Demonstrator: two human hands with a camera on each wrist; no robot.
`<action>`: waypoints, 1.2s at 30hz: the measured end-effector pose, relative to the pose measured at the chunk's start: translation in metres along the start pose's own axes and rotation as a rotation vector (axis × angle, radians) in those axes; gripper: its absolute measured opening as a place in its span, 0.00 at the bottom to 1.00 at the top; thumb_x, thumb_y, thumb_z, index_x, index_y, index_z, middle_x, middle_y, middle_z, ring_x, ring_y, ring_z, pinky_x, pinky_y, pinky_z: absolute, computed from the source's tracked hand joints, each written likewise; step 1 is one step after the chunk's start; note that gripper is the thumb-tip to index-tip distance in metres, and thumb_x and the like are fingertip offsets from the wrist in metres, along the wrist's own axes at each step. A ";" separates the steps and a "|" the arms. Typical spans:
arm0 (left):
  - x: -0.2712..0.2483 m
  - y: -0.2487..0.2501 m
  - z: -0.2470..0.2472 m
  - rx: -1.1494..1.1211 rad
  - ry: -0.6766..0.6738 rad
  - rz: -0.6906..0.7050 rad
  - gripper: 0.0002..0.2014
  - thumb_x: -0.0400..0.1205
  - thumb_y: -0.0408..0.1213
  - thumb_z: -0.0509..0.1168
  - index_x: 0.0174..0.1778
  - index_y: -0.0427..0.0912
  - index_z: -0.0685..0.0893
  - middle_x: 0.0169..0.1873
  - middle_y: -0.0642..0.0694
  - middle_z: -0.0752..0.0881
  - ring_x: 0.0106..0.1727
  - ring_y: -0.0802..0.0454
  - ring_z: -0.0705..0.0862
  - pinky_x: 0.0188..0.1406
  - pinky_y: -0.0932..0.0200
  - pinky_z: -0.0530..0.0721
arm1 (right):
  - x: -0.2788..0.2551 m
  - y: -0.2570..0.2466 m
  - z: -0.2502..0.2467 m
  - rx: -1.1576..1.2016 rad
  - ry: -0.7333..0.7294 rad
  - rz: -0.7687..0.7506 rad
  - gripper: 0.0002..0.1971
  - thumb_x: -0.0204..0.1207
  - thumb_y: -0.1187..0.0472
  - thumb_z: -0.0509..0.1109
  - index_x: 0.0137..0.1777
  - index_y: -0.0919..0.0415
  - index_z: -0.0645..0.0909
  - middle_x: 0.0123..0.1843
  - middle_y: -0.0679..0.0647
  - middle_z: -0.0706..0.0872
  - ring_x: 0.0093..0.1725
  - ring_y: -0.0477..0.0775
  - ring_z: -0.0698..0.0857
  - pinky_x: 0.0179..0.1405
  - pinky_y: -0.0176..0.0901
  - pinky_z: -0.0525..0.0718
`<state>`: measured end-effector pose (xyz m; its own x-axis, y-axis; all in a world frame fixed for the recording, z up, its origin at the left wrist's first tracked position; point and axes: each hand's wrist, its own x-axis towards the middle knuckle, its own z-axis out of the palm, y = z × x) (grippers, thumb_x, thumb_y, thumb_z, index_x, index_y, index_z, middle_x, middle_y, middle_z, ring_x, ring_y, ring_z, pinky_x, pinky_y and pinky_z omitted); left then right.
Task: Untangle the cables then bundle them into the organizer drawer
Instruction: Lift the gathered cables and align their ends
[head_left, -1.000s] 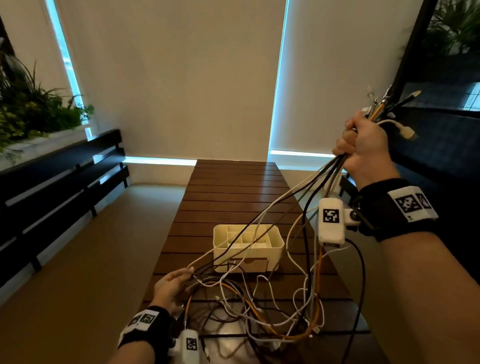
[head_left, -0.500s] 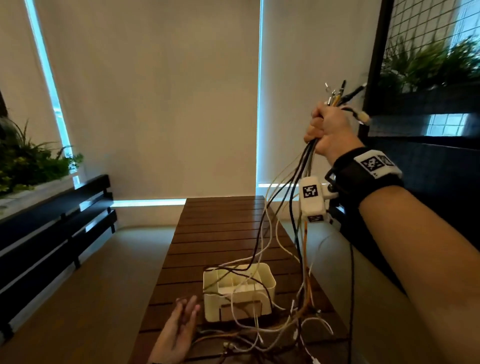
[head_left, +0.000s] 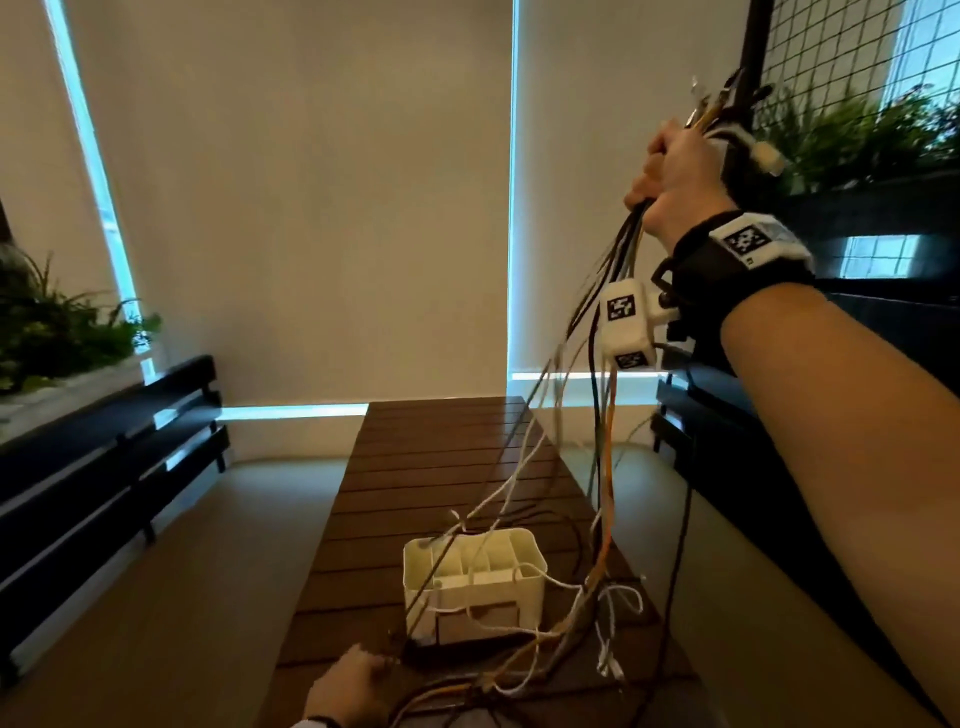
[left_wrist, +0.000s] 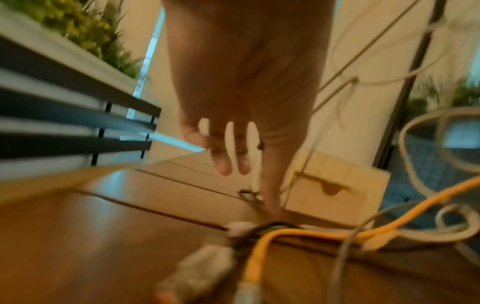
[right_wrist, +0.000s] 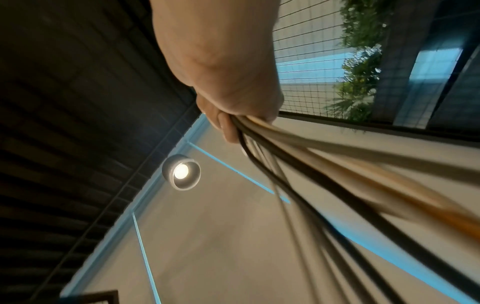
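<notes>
While the right hand (head_left: 675, 182) is raised high above the table's (head_left: 441, 467) right edge, its fingers (right_wrist: 226, 127) are clamped round a bundle of cables (head_left: 602, 415), plug ends sticking out above the fist. From there the strands hang down to a loose tangle at the table's near edge, some draping across the white organizer (head_left: 475, 577) standing near that edge. Low at the near edge, the left hand (left_wrist: 241, 82) has straight, slightly spread fingers (left_wrist: 223, 162), one fingertip touching the tabletop just beside the organizer's drawer front (left_wrist: 330, 197).
</notes>
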<state>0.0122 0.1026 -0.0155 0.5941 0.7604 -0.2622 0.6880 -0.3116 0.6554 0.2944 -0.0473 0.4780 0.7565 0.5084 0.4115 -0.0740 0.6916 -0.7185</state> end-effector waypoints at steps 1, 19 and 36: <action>-0.004 -0.003 0.001 -0.076 -0.051 -0.011 0.20 0.68 0.68 0.64 0.53 0.71 0.85 0.53 0.64 0.86 0.55 0.65 0.84 0.57 0.61 0.81 | 0.001 -0.005 0.001 0.016 0.006 -0.011 0.19 0.80 0.63 0.56 0.26 0.55 0.63 0.13 0.46 0.58 0.13 0.46 0.55 0.16 0.32 0.57; -0.022 0.119 0.000 -0.174 0.558 0.141 0.08 0.74 0.43 0.72 0.49 0.51 0.85 0.57 0.52 0.79 0.63 0.47 0.74 0.58 0.60 0.73 | -0.020 0.015 0.010 0.037 -0.165 -0.039 0.17 0.82 0.60 0.57 0.30 0.56 0.66 0.18 0.45 0.59 0.19 0.47 0.57 0.20 0.37 0.62; -0.011 0.120 0.064 0.024 -0.277 0.069 0.30 0.84 0.62 0.38 0.75 0.54 0.70 0.72 0.41 0.76 0.72 0.40 0.74 0.74 0.40 0.67 | -0.018 0.009 0.010 0.046 -0.157 -0.020 0.18 0.82 0.60 0.57 0.28 0.57 0.66 0.19 0.46 0.59 0.20 0.46 0.56 0.20 0.37 0.60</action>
<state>0.1152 0.0204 0.0206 0.7286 0.5536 -0.4033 0.6498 -0.3726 0.6625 0.2730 -0.0452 0.4698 0.6477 0.5653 0.5108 -0.0918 0.7234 -0.6843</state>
